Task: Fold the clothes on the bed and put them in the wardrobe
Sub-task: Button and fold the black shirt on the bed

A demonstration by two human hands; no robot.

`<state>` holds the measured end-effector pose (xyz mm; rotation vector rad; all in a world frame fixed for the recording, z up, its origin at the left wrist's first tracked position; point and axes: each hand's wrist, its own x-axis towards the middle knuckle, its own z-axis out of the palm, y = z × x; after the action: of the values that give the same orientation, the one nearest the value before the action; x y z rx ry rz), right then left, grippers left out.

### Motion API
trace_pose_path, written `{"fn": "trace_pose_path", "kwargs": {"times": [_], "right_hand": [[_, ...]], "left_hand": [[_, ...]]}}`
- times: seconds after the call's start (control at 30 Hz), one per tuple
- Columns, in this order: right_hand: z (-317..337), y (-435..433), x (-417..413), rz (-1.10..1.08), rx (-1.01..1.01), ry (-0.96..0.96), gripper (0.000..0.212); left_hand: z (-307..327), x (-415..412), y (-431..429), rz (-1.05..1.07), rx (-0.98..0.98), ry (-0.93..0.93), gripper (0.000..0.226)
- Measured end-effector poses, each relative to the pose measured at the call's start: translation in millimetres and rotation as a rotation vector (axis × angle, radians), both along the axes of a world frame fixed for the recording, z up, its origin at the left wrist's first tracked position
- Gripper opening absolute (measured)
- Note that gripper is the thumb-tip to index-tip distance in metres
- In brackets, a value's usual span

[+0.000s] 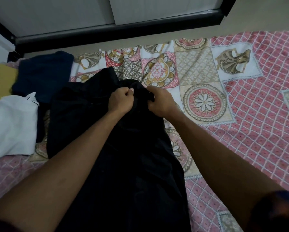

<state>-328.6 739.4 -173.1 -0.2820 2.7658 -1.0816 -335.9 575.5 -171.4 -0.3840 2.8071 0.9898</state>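
So on the bed [240,114] the black garment [123,164] runs lengthwise from the near edge to its far end, where the left-hand grip [122,101] and right-hand grip [160,102] sit side by side, both clenched on the fabric.

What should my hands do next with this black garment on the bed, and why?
The left hand and right hand pinch the long black cloth garment close together at its bunched far end. Probably draw them apart next, spreading that end flat, so it can be folded neatly.
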Motion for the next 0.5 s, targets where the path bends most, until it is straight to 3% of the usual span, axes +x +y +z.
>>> {"fn": "trace_pose_path", "kwargs": {"times": [0.1, 0.23, 0.37, 0.5], "right_hand": [[10.1, 12.5, -1.8, 0.110, 0.134, -0.087, 0.051], [-8.9, 35.6, 17.1, 0.031, 0.374, -0.227, 0.044], [-20.1, 54.7, 20.5, -0.124, 0.249, -0.330, 0.039], [-8.5, 67.9, 16.7, -0.244, -0.021, -0.254, 0.038]], "left_hand": [[5.3, 1.8, 9.6, 0.153, 0.155, 0.120, 0.048], [7.2, -8.6, 6.4, 0.233, 0.352, 0.153, 0.041], [10.2, -11.7, 7.1, 0.139, 0.297, 0.174, 0.041], [11.8, -20.0, 16.1, 0.316, 0.549, 0.116, 0.036]]}}
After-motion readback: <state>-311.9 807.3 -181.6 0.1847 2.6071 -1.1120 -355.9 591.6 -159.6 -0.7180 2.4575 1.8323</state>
